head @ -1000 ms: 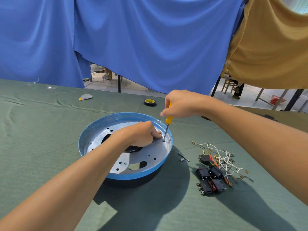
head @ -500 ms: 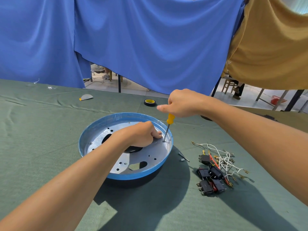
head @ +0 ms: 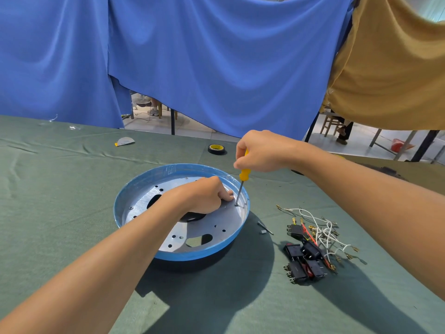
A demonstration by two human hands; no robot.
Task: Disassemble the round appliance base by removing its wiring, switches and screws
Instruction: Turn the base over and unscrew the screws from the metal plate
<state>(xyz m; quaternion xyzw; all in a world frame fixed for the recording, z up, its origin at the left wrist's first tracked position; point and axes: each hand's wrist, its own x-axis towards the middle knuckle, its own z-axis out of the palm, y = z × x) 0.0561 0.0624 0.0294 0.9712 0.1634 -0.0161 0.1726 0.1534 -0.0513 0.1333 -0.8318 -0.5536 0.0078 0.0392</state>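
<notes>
While a blue curtain [head: 216, 68] and a mustard cloth [head: 397, 68] hang far beyond the fingers, the green-covered table [head: 60, 201] carries everything else. Directly beneath both hands sits the round appliance base [head: 192, 255], blue rim up, its silver inner plate dotted with holes and cut-outs. The left forearm [head: 134, 239] crosses the base and hides part of the dark central opening. Right of the fingers, well apart from the base, black switches [head: 298, 251] lie heaped with white and red wiring [head: 323, 237]. Beyond the fingers rests a roll of black tape [head: 216, 149], with a pale half-disc [head: 125, 141] farther left. Small metal pieces [head: 265, 229] lie between base and heap.

Inside the base, the left hand [head: 204, 196] rests on the plate with curled fingers, one fingertip just beside the tool's tip; whether they pinch anything cannot be told. Above the rim, the right hand [head: 262, 150] wraps its fingers round the yellow handle of the screwdriver [head: 244, 174], whose near-upright shaft meets a screw [head: 236, 204] near the right rim.
</notes>
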